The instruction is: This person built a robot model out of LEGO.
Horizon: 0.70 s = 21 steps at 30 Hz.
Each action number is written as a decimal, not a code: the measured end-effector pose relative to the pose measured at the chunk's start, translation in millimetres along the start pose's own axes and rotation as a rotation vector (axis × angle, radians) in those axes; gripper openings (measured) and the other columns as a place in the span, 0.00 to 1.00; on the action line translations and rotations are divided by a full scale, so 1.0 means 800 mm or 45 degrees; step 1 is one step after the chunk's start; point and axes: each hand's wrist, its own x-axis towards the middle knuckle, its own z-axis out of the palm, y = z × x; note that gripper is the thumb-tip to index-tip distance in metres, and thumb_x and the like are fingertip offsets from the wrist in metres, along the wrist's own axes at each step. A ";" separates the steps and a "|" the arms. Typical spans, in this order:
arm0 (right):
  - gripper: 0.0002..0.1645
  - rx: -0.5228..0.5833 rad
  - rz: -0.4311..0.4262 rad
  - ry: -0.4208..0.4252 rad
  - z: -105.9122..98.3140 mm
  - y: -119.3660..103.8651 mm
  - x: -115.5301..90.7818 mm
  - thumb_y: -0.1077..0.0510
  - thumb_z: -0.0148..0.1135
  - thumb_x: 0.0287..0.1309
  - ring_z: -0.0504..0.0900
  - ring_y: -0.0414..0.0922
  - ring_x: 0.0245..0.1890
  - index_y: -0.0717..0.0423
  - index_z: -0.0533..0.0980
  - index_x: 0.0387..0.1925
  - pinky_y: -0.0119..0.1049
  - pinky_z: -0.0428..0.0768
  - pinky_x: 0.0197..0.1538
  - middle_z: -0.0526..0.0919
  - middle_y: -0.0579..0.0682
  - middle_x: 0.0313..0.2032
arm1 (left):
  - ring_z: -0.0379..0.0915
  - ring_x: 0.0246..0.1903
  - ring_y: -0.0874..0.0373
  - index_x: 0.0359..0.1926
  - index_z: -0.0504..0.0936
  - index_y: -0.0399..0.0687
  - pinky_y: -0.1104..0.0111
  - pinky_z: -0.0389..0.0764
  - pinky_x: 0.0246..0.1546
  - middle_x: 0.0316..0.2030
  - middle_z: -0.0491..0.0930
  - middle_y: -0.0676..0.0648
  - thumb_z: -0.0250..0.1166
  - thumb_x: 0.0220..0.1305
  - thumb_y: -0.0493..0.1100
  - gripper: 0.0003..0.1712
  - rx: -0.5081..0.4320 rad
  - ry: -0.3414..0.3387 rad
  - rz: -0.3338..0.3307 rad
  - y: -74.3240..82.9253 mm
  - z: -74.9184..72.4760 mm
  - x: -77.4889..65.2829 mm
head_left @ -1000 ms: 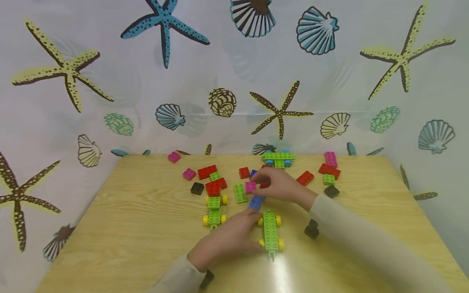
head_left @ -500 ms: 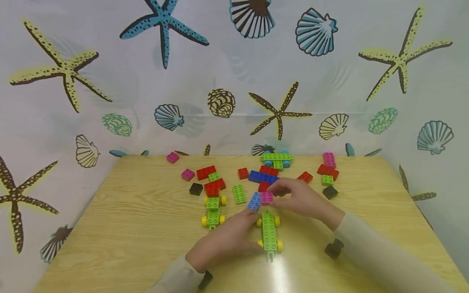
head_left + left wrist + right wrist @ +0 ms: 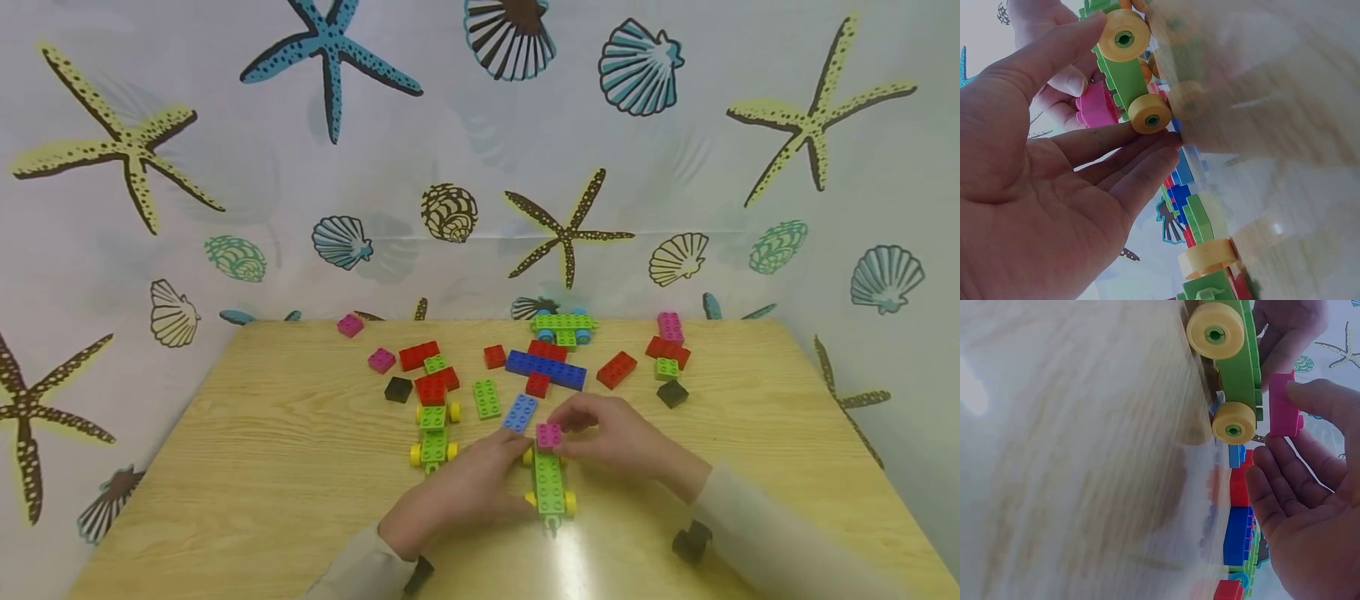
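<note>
In the head view my right hand (image 3: 622,442) pinches a pink square toy brick (image 3: 549,437) between thumb and fingers. The brick hovers over the far end of a long green wheeled base (image 3: 550,487) with yellow wheels. A narrow gap separates the brick (image 3: 1282,407) from the base's studs (image 3: 1259,412) in the right wrist view. My left hand (image 3: 468,492) holds the base from its left side. Its thumb lies at one yellow wheel (image 3: 1124,36) and its fingertips at the other wheel (image 3: 1150,115) in the left wrist view.
Just beyond the base lies a light blue brick (image 3: 520,412), with a green brick (image 3: 487,399) to its left. A dark blue brick (image 3: 546,369) rests among red ones. Another green wheeled toy (image 3: 433,446) stands at left, and a blue-wheeled one (image 3: 564,323) at the back.
My right hand has brought the pink brick from beside the green brick, rightward and nearer, to above the base's far end. My left hand has stayed at the base.
</note>
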 end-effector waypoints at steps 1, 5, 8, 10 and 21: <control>0.19 0.002 0.002 -0.001 0.001 0.001 -0.001 0.47 0.78 0.70 0.88 0.50 0.65 0.42 0.86 0.59 0.56 0.86 0.73 0.91 0.42 0.58 | 0.69 0.82 0.44 0.83 0.73 0.49 0.44 0.74 0.82 0.82 0.72 0.45 0.84 0.63 0.62 0.54 0.001 -0.001 0.002 0.000 0.000 0.000; 0.19 -0.009 0.008 0.005 0.003 0.005 -0.005 0.47 0.79 0.69 0.87 0.50 0.65 0.41 0.86 0.58 0.57 0.85 0.74 0.91 0.41 0.58 | 0.69 0.82 0.44 0.83 0.72 0.48 0.44 0.74 0.82 0.82 0.72 0.44 0.83 0.63 0.62 0.54 0.012 -0.002 0.009 0.000 0.001 0.000; 0.19 -0.038 -0.016 0.008 0.004 0.006 -0.009 0.46 0.79 0.69 0.88 0.49 0.64 0.40 0.87 0.57 0.57 0.85 0.73 0.92 0.40 0.57 | 0.69 0.82 0.43 0.83 0.72 0.48 0.44 0.73 0.82 0.83 0.72 0.44 0.83 0.64 0.62 0.54 0.021 0.003 0.011 0.001 0.000 -0.001; 0.18 -0.054 -0.033 0.007 0.005 0.005 -0.010 0.46 0.80 0.69 0.88 0.48 0.62 0.40 0.87 0.57 0.57 0.86 0.72 0.92 0.39 0.55 | 0.68 0.82 0.43 0.83 0.72 0.47 0.45 0.73 0.82 0.83 0.71 0.43 0.83 0.64 0.62 0.54 0.027 0.005 0.014 0.001 0.000 -0.001; 0.15 -0.101 -0.099 -0.017 0.011 0.005 -0.012 0.45 0.81 0.67 0.87 0.41 0.57 0.37 0.88 0.53 0.45 0.86 0.68 0.91 0.33 0.50 | 0.68 0.83 0.43 0.83 0.73 0.49 0.44 0.73 0.82 0.83 0.71 0.44 0.84 0.63 0.61 0.53 0.009 -0.002 -0.006 0.002 0.000 -0.001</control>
